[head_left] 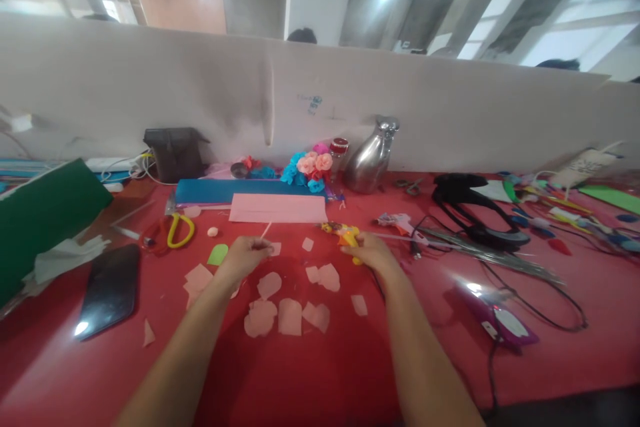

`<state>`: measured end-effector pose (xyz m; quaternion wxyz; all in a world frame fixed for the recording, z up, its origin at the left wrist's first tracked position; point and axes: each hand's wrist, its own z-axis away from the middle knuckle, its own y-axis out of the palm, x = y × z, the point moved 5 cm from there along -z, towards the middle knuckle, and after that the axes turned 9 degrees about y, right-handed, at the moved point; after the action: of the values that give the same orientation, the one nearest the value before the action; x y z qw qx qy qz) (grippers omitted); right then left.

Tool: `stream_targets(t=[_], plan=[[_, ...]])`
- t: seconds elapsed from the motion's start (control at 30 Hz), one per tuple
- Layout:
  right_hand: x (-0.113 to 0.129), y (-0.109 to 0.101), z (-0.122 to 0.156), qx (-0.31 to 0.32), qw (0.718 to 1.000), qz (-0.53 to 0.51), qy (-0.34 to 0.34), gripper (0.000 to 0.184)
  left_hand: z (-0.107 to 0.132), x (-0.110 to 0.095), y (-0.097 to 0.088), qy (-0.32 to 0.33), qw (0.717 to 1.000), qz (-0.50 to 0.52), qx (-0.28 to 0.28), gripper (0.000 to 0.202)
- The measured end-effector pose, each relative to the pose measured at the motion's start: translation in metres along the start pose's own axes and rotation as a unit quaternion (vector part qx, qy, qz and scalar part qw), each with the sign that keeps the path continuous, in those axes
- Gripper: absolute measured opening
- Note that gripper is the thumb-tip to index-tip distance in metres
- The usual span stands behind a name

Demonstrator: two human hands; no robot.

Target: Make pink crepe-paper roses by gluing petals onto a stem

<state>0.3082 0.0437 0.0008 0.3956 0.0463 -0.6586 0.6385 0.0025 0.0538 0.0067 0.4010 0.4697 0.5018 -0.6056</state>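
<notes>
My left hand (247,255) is pinched around a thin pale pink stick (267,229) that points up and away. My right hand (369,251) grips a yellow hot glue gun (349,236), its nozzle facing left. Between and in front of both hands, cut pink paper petals (270,285) lie scattered, some overlapping, with a square pink piece (359,305) nearer my right forearm. A light green paper piece (218,254) rests beside my left wrist. Beyond the hands stretches a folded pink paper strip (278,208).
Yellow-handled scissors (181,231) and a dark phone (110,290) lie left. Paper flowers (313,165) and a steel jug (373,157) stand at the back. Rightward are a second glue gun (400,222), wires (505,259), a black holder (477,213) and a purple corded device (500,320).
</notes>
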Motion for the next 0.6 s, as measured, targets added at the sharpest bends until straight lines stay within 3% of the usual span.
stream_targets(t=[0.17,0.33,0.5,0.6], plan=[[-0.006,0.015,-0.006,0.018,0.995,-0.088,0.042,0.011,-0.010,0.018,0.007,0.029,0.995,-0.091,0.019,0.013],[0.006,0.009,0.010,0.031,0.975,-0.217,0.035,0.030,-0.021,0.036,0.010,0.016,0.985,-0.172,0.015,0.015],[0.032,0.015,0.029,0.165,0.864,-0.476,0.012,0.037,-0.021,0.036,0.011,0.016,0.979,-0.200,0.019,0.013],[0.040,0.022,0.033,0.172,0.845,-0.506,0.004,0.035,-0.018,0.032,0.011,0.010,0.981,-0.188,0.037,0.014]])
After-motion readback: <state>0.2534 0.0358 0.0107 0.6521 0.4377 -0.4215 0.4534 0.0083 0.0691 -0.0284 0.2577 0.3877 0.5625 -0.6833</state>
